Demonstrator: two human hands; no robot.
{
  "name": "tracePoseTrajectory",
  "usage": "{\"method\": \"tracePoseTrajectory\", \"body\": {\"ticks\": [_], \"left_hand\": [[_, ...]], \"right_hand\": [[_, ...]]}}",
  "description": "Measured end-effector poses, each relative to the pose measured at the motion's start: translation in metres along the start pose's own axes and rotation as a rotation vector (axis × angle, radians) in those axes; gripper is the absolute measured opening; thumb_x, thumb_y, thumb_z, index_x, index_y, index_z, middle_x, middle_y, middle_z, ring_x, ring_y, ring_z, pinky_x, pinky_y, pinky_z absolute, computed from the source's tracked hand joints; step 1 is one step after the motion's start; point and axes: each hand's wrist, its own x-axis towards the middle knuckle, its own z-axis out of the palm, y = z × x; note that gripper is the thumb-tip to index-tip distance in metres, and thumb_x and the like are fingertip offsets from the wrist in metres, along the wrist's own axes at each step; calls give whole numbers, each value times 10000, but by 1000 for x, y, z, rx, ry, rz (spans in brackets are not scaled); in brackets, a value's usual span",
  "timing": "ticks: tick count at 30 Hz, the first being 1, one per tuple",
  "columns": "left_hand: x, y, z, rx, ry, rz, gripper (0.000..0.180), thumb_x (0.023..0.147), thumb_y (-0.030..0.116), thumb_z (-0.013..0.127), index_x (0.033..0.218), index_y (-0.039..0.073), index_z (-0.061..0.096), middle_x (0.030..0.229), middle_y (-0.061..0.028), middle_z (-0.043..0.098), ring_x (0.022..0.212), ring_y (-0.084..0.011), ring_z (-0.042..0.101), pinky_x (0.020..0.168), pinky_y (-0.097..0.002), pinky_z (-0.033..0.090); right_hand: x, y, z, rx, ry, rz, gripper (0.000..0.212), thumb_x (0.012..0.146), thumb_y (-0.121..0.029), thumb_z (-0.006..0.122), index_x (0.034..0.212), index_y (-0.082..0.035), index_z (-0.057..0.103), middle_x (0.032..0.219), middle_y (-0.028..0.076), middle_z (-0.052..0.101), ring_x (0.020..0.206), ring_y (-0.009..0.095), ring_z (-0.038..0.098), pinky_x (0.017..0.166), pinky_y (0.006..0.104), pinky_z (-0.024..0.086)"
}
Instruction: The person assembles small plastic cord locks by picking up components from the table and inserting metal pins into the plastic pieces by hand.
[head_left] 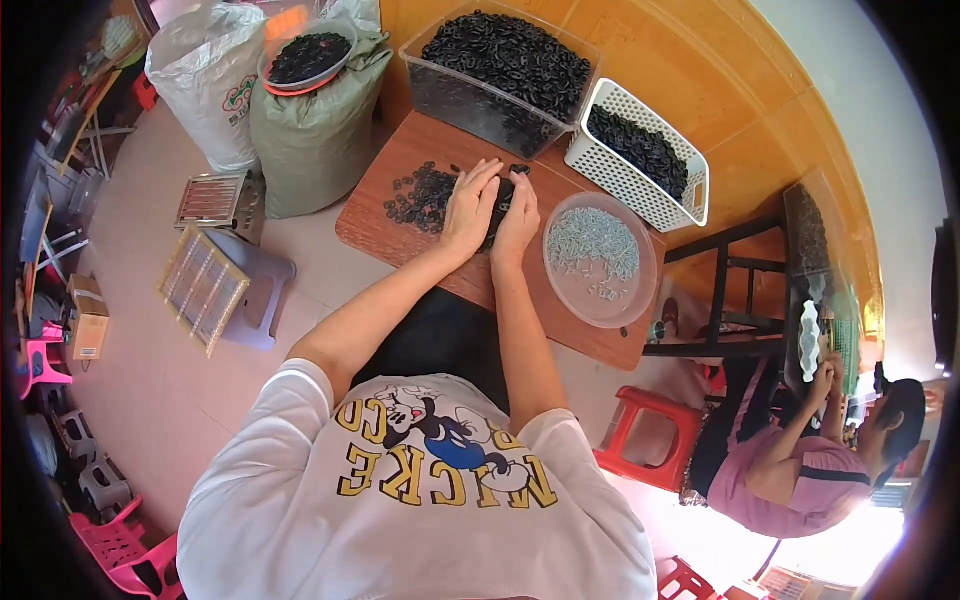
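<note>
Both hands are close together over a reddish-brown table point(365, 215). My left hand point(470, 212) has its fingers stretched out and leans against a black mass point(493, 222) between the two palms. My right hand point(516, 222) curves along the other side of it, fingers bent; what they grip is mostly hidden. Beyond the right fingertips shows a small black piece point(519, 169). Left of my left hand lies a spread of small black ring-like pieces point(420, 195). To the right of my right hand, a round clear basin point(575, 297) holds many small pale, silvery pieces point(595, 243).
A clear bin point(430, 88) and a white perforated basket point(612, 165), both full of black pieces, stand at the far edge. Sacks point(310, 150) stand far left. On the right, a person point(800, 470) works at another table near a red stool point(650, 440).
</note>
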Motion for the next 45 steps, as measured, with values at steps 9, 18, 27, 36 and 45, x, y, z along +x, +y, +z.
{"method": "tracePoseTrajectory", "body": {"ticks": [9, 18, 27, 36, 45], "left_hand": [[-27, -10, -13, 472, -186, 220, 344, 872, 75, 489, 1205, 4, 531, 1299, -193, 464, 1284, -344, 354, 1085, -490, 218], [-28, -5, -14, 601, -264, 353, 355, 813, 70, 565, 1167, 65, 582, 1280, -126, 493, 1270, -361, 364, 1060, -569, 204], [-26, -6, -28, 621, -207, 329, 299, 850, 161, 578, 1129, 59, 604, 1253, -126, 513, 1250, -375, 380, 1051, -568, 211], [-2, 2, -63, 576, -99, 270, 235, 868, 181, 576, 1027, 31, 661, 1188, -147, 568, 1241, -323, 409, 1058, -507, 251], [-47, 33, -103, 239, -101, 63, 235, 902, 155, 544, 1047, 2, 649, 1184, -152, 583, 1207, -309, 473, 1026, -395, 336]], "right_hand": [[5, -16, 1, -202, -248, 98, 420, 958, -314, 378, 1161, -18, 596, 1218, 154, 574, 1203, 271, 466, 1047, 391, 265], [55, 8, 5, -925, -141, -229, 384, 911, -285, 445, 1089, -5, 638, 1226, 252, 518, 1160, 387, 466, 1022, 485, 280], [35, -40, 8, -805, -522, -9, 362, 910, -294, 454, 992, -23, 678, 990, 224, 639, 935, 370, 610, 940, 444, 385], [61, -3, 8, -875, -298, -341, 211, 838, -92, 518, 930, 22, 670, 983, 204, 634, 889, 369, 618, 792, 426, 490], [85, 6, 5, -1258, -359, -339, 215, 854, -137, 480, 884, -52, 676, 954, 177, 587, 868, 378, 613, 732, 456, 491]]}}
